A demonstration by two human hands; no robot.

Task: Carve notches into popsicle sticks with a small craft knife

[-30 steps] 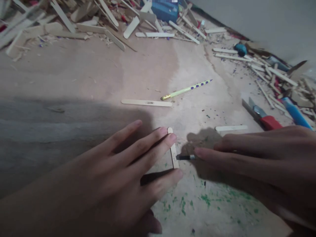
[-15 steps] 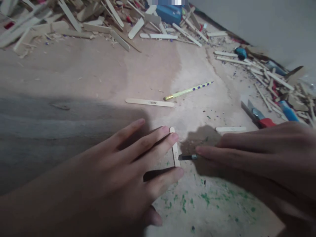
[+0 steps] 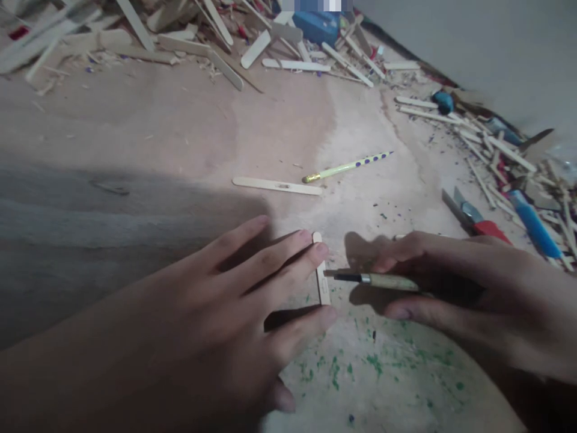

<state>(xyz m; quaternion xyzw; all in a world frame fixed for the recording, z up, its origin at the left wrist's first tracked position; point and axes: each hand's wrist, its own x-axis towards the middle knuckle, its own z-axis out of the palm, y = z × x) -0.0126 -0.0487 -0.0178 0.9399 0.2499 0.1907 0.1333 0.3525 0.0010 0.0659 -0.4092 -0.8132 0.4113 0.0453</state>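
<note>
The left hand [image 3: 216, 307] lies palm-down at lower left and centre of the frame, fingers spread; it grips nothing in a closed grasp. Two fingertips bear on the upper part of a short wooden stick [image 3: 322, 281], and another rests at its lower end. The stick lies flat on the worktop [image 3: 180, 120], just right of the frame's centre — near vertical in the picture, with a small outlined mark on its face.

The right hand [image 3: 469, 288], at right of the frame, is closed around the wooden handle of a carving tool [image 3: 390, 281]. The tool's dark blade points left at the stick's right edge; whether the tip makes contact cannot be determined.

Above the hands lie a longer stick [image 3: 277, 186] and a yellow-green pencil [image 3: 349, 166] with purple spots, its eraser end near that stick. A red-handled knife [image 3: 491, 230] sits beyond the right hand — a blue tube [image 3: 534, 222] lies farther right. Loose sticks [image 3: 295, 65] and shavings line the upper edge; green marks [image 3: 374, 362] speckle the lower centre.
</note>
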